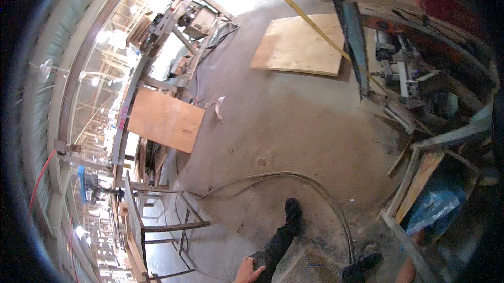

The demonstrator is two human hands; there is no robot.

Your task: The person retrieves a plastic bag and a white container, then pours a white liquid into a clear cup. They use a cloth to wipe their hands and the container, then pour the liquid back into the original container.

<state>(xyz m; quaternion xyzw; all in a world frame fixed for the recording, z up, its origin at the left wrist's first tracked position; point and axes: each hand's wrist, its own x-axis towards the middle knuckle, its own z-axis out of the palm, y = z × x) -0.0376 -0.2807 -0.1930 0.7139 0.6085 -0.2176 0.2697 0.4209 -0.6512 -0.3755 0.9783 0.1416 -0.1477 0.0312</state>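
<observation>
Left hand is against dark trouser leg, grip loose, nothing visible in it; right forearm is by grey frame, grip can't tell, blue plastic inside frame.

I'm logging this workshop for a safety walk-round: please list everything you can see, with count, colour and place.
Flat plywood panel: 1, pale tan, floor, top centre
Rectangular plywood panel: 1, orange-brown, left
Long thin strap: 1, yellow, upper centre
Metal machinery with cylinders: count unclear, grey, upper right
Crumpled plastic sheet: 1, translucent blue, lower right
Slim metal frame stand: 1, dark, lower left
Curving flexible hose: strands unclear, dark, floor, centre
Flat textured sheet: 1, brown, bottom centre
Thin cable: 1, red, far left
Small scrap: 1, whitish, floor beside orange-brown panel
Shoes: 2, black, lower centre
Trouser leg: 1, black, lower centre
Left hand: 1, bare, against trouser leg
Right hand: not clearly visible
</observation>
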